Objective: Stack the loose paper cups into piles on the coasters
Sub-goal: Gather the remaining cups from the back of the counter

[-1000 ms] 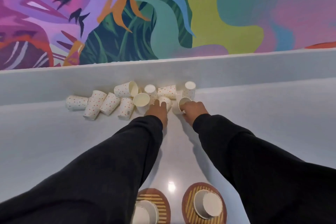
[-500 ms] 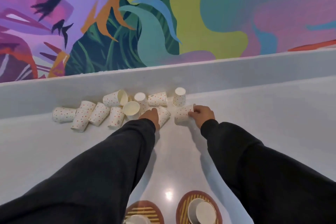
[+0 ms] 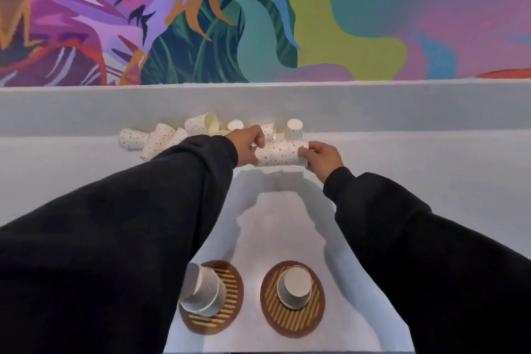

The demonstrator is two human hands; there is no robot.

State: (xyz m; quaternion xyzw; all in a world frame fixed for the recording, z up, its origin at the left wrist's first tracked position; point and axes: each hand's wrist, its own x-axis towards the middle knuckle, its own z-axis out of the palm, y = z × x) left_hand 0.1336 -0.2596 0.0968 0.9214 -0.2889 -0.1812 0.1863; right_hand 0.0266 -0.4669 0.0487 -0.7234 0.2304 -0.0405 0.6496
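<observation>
Head view: left hand [image 3: 248,145] and right hand [image 3: 322,156], gripping separate cups moments ago, now clasp a nested pair [image 3: 277,154] just in front of the loose cups [image 3: 201,125], likely bound for the coasters [image 3: 290,323].

we see two white, orange-dotted paper cups [image 3: 280,154] nested sideways, raised off the surface [image 3: 431,181]. at their 10 o'clock the loose cups [image 3: 161,138] lie tumbled together; one cup [image 3: 294,129] stands upside down at 12. toward 6 o'clock, the striped round left coaster [image 3: 233,287] bears a tilted pile [image 3: 202,292], the right coaster [image 3: 287,322] an upside-down pile [image 3: 294,287].
</observation>
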